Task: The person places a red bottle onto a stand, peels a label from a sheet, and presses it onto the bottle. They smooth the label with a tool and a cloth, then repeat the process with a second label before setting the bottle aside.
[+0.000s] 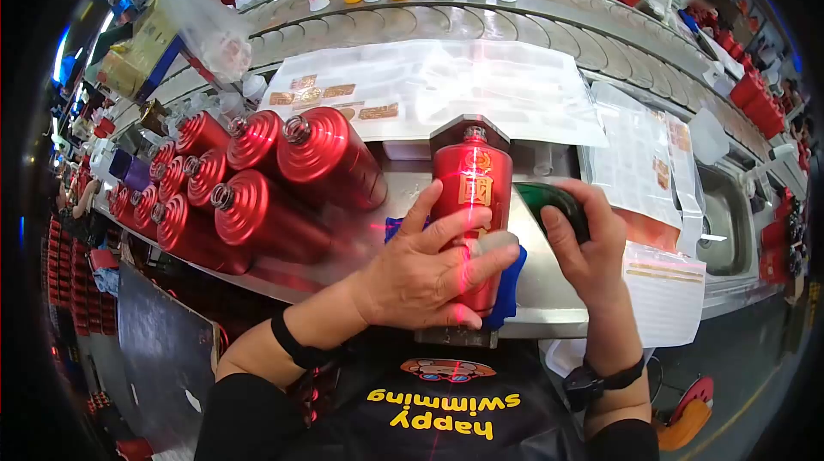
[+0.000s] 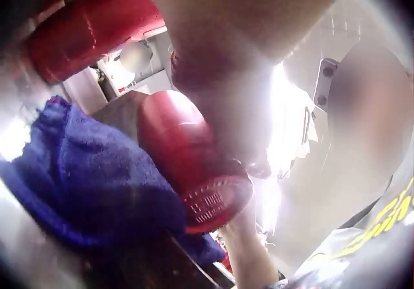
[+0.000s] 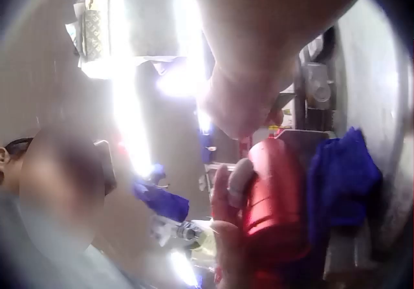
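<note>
Bench: we see a steel worktop (image 1: 549, 289) with clear label sheets (image 1: 446, 87) spread behind the work.
Stack: red bottles (image 1: 249, 186) lie piled on their sides to our left, necks toward us.
Bottle in hand: the red bottle (image 1: 470, 203) lies in a dark jig on a blue cloth (image 1: 508, 285), base toward us, a red laser cross over its gold label.
Left hand: our left hand (image 1: 429, 268) lies over the bottle's lower body, fingers spread and pressing it down.
Right hand: our right hand (image 1: 584, 242) curls round a dark green object (image 1: 549, 202) beside the bottle.
Risk: we judge the round bottle could roll off the laser line if the palm eases, skewing the label.
</note>
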Available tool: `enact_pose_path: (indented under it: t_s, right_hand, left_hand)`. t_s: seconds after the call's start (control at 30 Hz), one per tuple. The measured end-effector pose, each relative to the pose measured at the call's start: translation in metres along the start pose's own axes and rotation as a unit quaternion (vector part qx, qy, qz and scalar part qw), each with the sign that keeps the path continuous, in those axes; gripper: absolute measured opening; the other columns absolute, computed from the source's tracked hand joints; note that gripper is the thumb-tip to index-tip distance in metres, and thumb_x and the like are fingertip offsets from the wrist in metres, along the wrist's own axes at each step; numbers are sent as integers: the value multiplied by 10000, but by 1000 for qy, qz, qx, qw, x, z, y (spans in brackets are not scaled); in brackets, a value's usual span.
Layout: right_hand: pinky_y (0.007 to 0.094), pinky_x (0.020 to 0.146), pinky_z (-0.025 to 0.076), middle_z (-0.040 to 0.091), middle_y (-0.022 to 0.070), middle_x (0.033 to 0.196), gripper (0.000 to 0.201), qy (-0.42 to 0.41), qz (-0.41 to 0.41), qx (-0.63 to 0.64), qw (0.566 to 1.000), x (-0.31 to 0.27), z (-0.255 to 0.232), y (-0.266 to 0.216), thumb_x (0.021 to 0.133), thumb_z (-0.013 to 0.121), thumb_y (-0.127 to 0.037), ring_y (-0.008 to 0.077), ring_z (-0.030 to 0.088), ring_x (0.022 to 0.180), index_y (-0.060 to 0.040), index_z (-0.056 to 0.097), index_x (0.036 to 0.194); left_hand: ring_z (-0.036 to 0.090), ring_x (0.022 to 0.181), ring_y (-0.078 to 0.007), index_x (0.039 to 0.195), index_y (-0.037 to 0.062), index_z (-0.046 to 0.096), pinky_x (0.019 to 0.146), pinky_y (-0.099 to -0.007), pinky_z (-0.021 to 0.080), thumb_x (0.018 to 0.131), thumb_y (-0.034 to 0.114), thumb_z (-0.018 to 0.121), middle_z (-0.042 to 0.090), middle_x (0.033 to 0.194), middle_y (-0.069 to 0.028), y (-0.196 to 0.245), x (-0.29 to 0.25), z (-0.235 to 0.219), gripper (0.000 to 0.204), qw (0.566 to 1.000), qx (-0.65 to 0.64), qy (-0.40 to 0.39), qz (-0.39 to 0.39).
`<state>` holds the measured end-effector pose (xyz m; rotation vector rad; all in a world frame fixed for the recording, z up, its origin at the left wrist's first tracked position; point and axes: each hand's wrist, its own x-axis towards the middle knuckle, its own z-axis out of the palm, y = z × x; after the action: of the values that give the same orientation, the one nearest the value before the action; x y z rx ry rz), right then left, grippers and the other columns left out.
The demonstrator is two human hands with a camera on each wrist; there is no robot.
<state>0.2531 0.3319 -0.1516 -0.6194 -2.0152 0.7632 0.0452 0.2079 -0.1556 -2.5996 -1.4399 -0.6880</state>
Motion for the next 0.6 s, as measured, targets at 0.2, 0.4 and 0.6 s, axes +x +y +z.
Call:
enact_pose_path:
  t_s: [0.2, 0.4, 0.6]
  right_hand:
    - [405, 673, 523, 673, 197, 819, 185, -49, -52, -138, 988, 94, 15, 2, 876, 659, -199, 377, 647, 728, -44, 628, 972]
    - [269, 674, 507, 681, 68, 804, 216, -18, 132, 44, 990, 66, -7, 7, 879, 662, -174, 117, 630, 729, -25, 639, 1034]
    - [292, 678, 516, 674, 90, 785, 233, -226, 60, 30, 972, 64, -2, -12, 841, 709, -142, 144, 637, 707, -23, 634, 1027]
  left_hand:
    - [421, 1291, -261, 1333, 131, 583, 1209, -534, 26, 948, 666, 305, 621, 1247, -14, -3, -6, 6, 715, 996, -65, 54, -21]
    - [445, 1267, -275, 1336, 140, 575, 1179, -526, 120, 998, 546, 377, 654, 1190, -8, -41, 24, 4, 564, 990, -13, 119, -68]
    - [464, 1255, -308, 1454, 76, 434, 1159, -561, 150, 989, 410, 495, 662, 1170, -62, -47, 25, 15, 576, 967, -91, 193, -142]
